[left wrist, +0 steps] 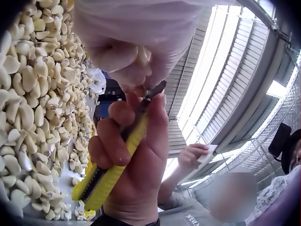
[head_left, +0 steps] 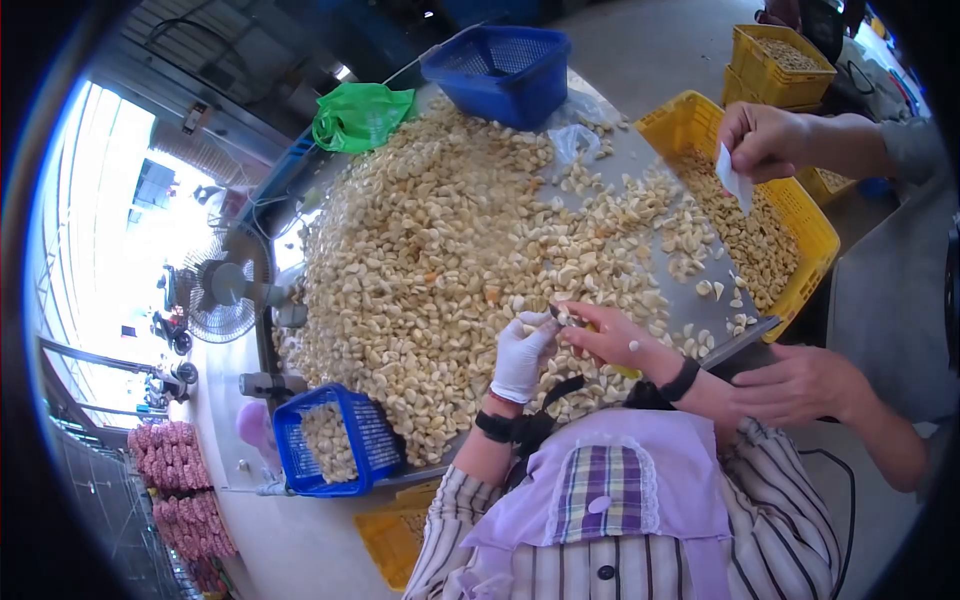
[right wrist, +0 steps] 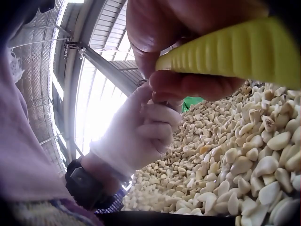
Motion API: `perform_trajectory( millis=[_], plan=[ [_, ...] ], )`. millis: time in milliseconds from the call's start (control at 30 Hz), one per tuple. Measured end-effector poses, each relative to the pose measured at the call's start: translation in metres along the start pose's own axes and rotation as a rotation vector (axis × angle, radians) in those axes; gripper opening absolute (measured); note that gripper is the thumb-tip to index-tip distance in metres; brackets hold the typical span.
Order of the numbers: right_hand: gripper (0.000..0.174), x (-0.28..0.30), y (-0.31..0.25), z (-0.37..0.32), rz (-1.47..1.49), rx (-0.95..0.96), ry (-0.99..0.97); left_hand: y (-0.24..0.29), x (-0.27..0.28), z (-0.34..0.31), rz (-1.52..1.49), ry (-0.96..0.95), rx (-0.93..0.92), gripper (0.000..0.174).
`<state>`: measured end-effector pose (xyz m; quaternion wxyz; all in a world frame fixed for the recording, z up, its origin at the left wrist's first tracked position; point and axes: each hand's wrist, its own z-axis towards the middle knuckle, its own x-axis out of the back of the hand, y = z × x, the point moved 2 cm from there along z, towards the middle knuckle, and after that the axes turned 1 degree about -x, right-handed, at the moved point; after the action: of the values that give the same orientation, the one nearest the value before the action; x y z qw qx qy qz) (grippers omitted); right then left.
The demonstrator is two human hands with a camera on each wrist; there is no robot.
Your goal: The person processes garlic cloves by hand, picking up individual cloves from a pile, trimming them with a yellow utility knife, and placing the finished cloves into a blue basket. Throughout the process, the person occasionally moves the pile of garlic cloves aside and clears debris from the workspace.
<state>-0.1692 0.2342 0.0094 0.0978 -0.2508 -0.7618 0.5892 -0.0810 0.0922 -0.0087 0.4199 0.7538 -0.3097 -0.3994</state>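
The right hand (head_left: 612,340), bare, grips a yellow utility knife (left wrist: 115,172) with its dark blade tip up by the thumb. The left hand (head_left: 522,360), in a white glove, meets it fingertip to fingertip over the near edge of a big heap of peeled garlic cloves (head_left: 420,230). A garlic clove (left wrist: 143,56) shows pale between the curled gloved fingers in the left wrist view. At the gloved fingertips the blade end is partly hidden. In the right wrist view the ribbed yellow handle crosses in front of the gloved hand (right wrist: 136,127).
A blue basket (head_left: 365,440) with cloves stands at the near left, another blue basket (head_left: 500,75) at the back beside a green bag (head_left: 360,115). On the right is a yellow crate (head_left: 815,230) of cloves. Another person's hand (head_left: 765,140) holds white paper above it. A fan (head_left: 225,285) stands left.
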Motion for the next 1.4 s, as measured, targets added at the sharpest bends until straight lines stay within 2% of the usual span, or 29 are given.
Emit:
perform_trajectory(
  millis=[67,200,367,400,467,567,600,667,800,867,900,933,1000,1067,1133,1267,1400],
  plan=[
    [0.05,0.002,0.001,-0.002,-0.005,0.017,-0.002,0.001,-0.004,-0.002,0.072,0.023,-0.009,0.008],
    [0.045,0.01,0.021,0.006,0.166,-0.045,-0.042,0.004,-0.007,-0.003,0.123,0.053,-0.008,0.007],
    [0.043,0.013,0.029,0.01,0.31,-0.078,-0.041,-0.008,0.001,0.003,-0.233,-0.133,0.08,0.01],
    [0.044,0.013,0.025,0.008,0.308,-0.049,-0.032,-0.01,0.003,0.005,-0.234,-0.131,0.083,0.01],
    [0.045,0.012,0.015,0.007,0.307,-0.024,-0.018,-0.012,0.003,0.005,-0.428,-0.165,0.156,0.009],
    [0.051,0.022,0.001,0.012,-0.058,0.054,0.117,-0.015,0.006,0.007,-0.455,-0.157,0.168,0.008],
    [0.051,0.028,0.004,0.015,-0.059,0.037,0.151,-0.014,0.005,0.006,-0.435,-0.144,0.166,0.009],
    [0.052,0.042,-0.003,0.02,-0.555,0.337,0.295,-0.015,0.005,0.004,-0.44,-0.144,0.172,0.013],
    [0.055,0.066,-0.017,0.024,-0.598,0.236,0.365,-0.018,0.013,0.006,-0.541,-0.226,0.155,0.02],
    [0.053,0.074,-0.025,0.027,-0.444,0.254,0.372,-0.019,0.014,0.004,-0.568,-0.261,0.152,0.024],
    [0.047,0.077,-0.027,0.027,-0.149,0.115,0.327,-0.019,0.014,0.0,-0.573,-0.202,0.146,0.025],
    [0.047,0.084,-0.034,0.026,-0.153,0.111,0.33,-0.018,0.014,-0.002,-0.577,-0.142,0.138,0.027],
    [0.038,0.103,-0.042,0.028,0.45,-0.046,0.363,-0.019,0.016,-0.002,-0.629,-0.219,0.134,0.033],
    [0.034,0.126,-0.041,0.034,0.556,-0.044,0.406,-0.016,0.014,-0.006,-0.639,-0.221,0.119,0.039],
    [0.035,0.155,-0.034,0.04,0.826,0.148,0.411,-0.014,0.012,-0.01,-0.62,-0.197,0.107,0.041],
    [0.034,0.194,-0.03,0.046,1.015,0.293,0.325,-0.015,0.015,-0.013,-0.668,-0.178,0.113,0.041],
    [0.033,0.215,-0.021,0.05,1.252,0.292,0.214,-0.017,0.017,-0.011,-0.674,-0.182,0.12,0.04]
  ],
)
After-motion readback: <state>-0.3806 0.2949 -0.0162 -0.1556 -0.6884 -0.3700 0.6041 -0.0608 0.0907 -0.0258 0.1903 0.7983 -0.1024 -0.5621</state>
